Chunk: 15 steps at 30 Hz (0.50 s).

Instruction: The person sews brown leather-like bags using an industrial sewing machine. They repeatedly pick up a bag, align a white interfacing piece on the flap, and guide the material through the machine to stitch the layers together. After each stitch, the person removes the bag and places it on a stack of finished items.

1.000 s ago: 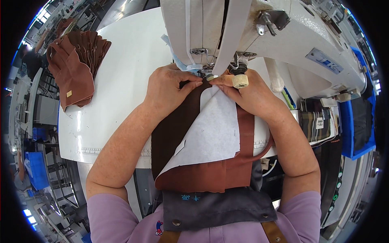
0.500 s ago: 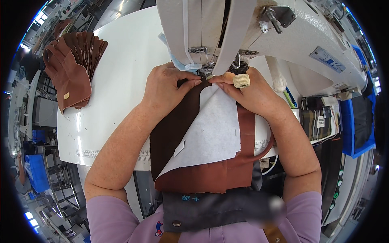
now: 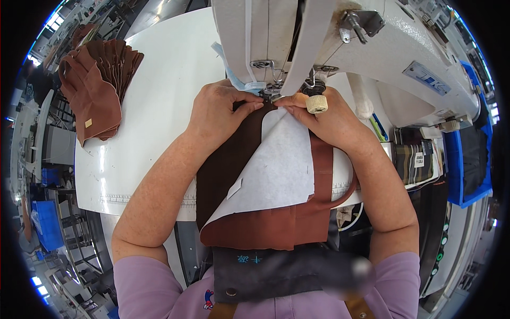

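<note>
Under the needle area of a white sewing machine (image 3: 271, 93) lies a layered bag panel (image 3: 228, 167), dark brown on the left. Its white backing (image 3: 281, 165) is folded over, and reddish-brown leather (image 3: 255, 231) shows below with a curved strap at the right. My left hand (image 3: 220, 109) pinches the panel's far edge between thumb and forefinger, just left of the presser foot. From the right, my right hand (image 3: 319, 117) is closed on the same edge, its fingertips close to the foot and partly behind the cream tension knob (image 3: 317, 103).
A fanned stack of brown leather pieces (image 3: 95, 93) rests at the left of the white table (image 3: 154, 133). Right of the machine sit a striped fabric pouch (image 3: 411, 159), pens (image 3: 380, 127) and a blue bin (image 3: 465, 175).
The panel has shifted very slightly away from me, toward the machine. Both hands keep their pinch on its edge beside the presser foot; the view has moved a little.
</note>
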Motion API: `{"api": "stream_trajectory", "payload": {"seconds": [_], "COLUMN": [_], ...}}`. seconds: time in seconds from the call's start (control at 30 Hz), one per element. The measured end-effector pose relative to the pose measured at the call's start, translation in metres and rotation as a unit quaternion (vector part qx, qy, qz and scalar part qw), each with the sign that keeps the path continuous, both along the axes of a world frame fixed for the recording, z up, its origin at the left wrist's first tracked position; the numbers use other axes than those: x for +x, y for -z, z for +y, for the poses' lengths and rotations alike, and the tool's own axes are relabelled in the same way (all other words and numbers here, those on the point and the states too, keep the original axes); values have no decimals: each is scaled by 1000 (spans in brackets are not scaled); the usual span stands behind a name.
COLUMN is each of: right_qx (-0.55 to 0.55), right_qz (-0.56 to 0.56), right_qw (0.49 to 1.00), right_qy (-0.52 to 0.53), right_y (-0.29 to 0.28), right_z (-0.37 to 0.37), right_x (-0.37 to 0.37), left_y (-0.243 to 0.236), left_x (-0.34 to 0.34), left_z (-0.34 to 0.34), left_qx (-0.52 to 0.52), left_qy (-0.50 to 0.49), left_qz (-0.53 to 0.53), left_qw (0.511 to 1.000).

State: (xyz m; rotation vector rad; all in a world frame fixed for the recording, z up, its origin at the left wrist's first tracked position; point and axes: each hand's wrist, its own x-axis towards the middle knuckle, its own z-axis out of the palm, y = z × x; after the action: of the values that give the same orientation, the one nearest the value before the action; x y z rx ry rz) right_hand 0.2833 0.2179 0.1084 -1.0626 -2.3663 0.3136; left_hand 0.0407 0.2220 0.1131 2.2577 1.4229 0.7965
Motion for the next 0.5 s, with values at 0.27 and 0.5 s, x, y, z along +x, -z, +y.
{"api": "stream_trajectory", "payload": {"seconds": [0.27, 0.5], "right_qx": [0, 1], "right_qz": [33, 70], "right_qw": [999, 998], "right_qy": [-7, 0], "right_y": [3, 10], "right_z": [1, 2], "right_x": [-1, -2], "left_y": [7, 13], "left_x": [-2, -3], "left_z": [5, 10], "left_qx": [17, 15], "left_qy": [11, 22], "left_qz": [-19, -59], "left_qw": [1000, 998]}}
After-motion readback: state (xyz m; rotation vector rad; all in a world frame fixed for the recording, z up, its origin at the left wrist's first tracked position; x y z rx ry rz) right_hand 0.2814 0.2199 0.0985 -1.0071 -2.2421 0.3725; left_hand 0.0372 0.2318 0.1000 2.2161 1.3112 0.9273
